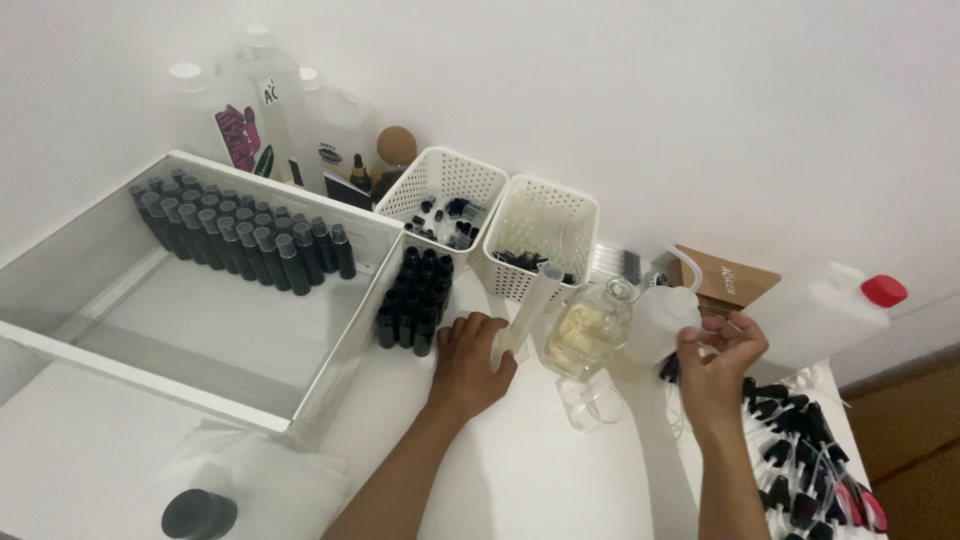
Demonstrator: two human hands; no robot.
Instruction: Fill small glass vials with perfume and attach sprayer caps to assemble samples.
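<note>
Here, left hand (470,362) wrapped around a measuring cylinder (528,310) just left of the glass flask (585,330), steadying it. Right hand (715,355), right of the flask, fingers pinching a squeeze bottle (662,320), tilted towards the flask.

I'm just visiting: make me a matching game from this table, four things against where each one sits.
Things:
1. left hand
2. right hand
3. rows of dark bottles
4. red-capped jug

Places:
A. far right, lying on its side
B. inside the big white tray
C. on the tall clear cylinder
D. on the small white squeeze bottle

Pairs: 1-C, 2-D, 3-B, 4-A
</note>
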